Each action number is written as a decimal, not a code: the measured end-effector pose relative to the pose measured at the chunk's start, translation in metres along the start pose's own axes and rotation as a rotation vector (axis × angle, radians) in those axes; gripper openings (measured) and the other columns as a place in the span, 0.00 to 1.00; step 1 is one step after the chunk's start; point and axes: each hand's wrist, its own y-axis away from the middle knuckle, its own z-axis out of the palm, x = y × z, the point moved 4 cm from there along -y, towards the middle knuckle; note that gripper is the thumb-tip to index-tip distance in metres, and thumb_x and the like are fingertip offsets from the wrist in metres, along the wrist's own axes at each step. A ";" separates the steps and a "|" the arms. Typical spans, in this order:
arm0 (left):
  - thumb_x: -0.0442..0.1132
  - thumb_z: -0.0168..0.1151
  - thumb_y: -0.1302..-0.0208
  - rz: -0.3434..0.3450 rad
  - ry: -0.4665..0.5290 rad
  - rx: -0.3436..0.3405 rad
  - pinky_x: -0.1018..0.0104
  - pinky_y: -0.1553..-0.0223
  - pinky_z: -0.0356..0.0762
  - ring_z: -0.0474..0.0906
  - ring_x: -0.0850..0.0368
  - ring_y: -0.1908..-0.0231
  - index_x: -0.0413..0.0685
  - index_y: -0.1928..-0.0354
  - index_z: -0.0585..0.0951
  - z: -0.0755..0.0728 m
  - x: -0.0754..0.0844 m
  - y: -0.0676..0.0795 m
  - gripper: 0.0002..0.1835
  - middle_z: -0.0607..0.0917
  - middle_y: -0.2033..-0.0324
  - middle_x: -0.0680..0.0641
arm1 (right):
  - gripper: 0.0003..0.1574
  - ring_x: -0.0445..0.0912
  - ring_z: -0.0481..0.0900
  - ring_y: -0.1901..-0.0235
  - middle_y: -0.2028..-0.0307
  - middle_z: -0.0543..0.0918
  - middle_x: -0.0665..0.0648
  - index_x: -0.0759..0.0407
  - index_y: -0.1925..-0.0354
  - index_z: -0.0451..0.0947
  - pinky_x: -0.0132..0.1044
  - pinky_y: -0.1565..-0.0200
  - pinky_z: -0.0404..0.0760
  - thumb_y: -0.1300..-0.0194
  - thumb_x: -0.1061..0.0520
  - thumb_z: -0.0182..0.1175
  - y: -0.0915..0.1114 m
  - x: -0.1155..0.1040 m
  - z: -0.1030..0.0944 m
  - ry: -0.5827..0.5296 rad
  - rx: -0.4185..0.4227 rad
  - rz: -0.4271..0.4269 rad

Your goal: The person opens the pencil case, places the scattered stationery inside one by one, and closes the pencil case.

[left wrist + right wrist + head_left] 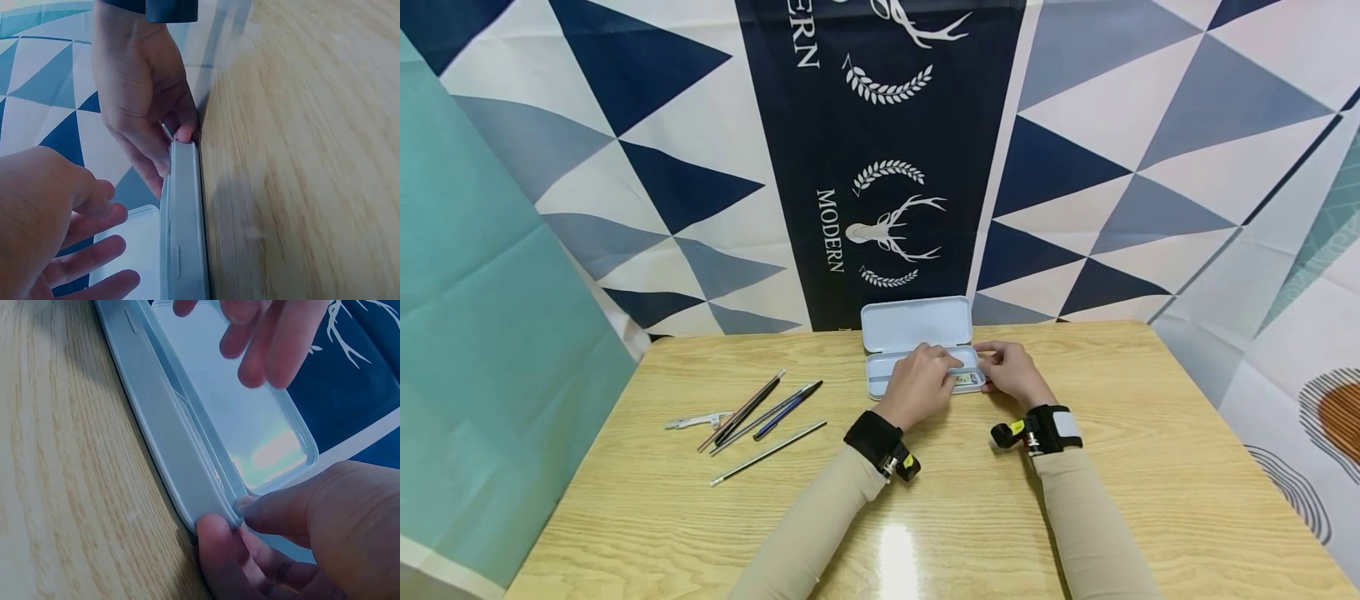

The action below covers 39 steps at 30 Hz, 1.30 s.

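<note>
A pale blue pencil case (880, 387) lies near the back edge of the table, its lid (917, 325) raised against the wall cloth. My right hand (1013, 375) pinches the case's right end between thumb and fingers, as the right wrist view shows with the thumb (275, 509) on the rim. Over the tray hovers my left hand (919, 383), fingers (94, 247) loosely spread and holding nothing. Inside the tray, at its right end, sits a small item with a printed picture (965, 379). Part of the tray is hidden behind the left hand.
Left of the case lie a pink pencil (752, 400), a blue pen (781, 417), several other slim pens or pencils, and a white slender tool (688, 422). Nearer the front is a dark pencil (767, 454). Patterned cloth (700, 167) hangs behind the table (970, 533).
</note>
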 end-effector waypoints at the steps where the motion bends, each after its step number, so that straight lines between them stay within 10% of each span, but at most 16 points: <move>1: 0.39 0.68 0.24 -0.009 -0.001 -0.019 0.63 0.59 0.90 0.88 0.56 0.52 0.54 0.42 0.95 -0.009 0.004 0.002 0.14 0.95 0.47 0.52 | 0.29 0.41 0.84 0.73 0.56 0.83 0.65 0.71 0.22 0.74 0.30 0.69 0.89 0.15 0.65 0.55 0.000 0.000 0.000 -0.003 0.000 0.001; 20: 0.36 0.68 0.26 -0.041 -0.030 -0.071 0.61 0.56 0.91 0.89 0.54 0.49 0.55 0.42 0.95 -0.039 0.000 0.023 0.16 0.95 0.47 0.52 | 0.30 0.41 0.84 0.72 0.56 0.81 0.64 0.70 0.21 0.73 0.31 0.69 0.89 0.16 0.65 0.55 0.001 0.000 -0.003 0.002 -0.008 0.008; 39: 0.33 0.68 0.25 -0.073 -0.018 -0.089 0.56 0.51 0.93 0.90 0.49 0.44 0.50 0.41 0.94 -0.060 -0.040 0.052 0.15 0.95 0.44 0.47 | 0.30 0.44 0.83 0.68 0.56 0.78 0.64 0.68 0.20 0.73 0.31 0.68 0.89 0.15 0.64 0.55 0.003 0.000 0.001 -0.021 -0.010 0.027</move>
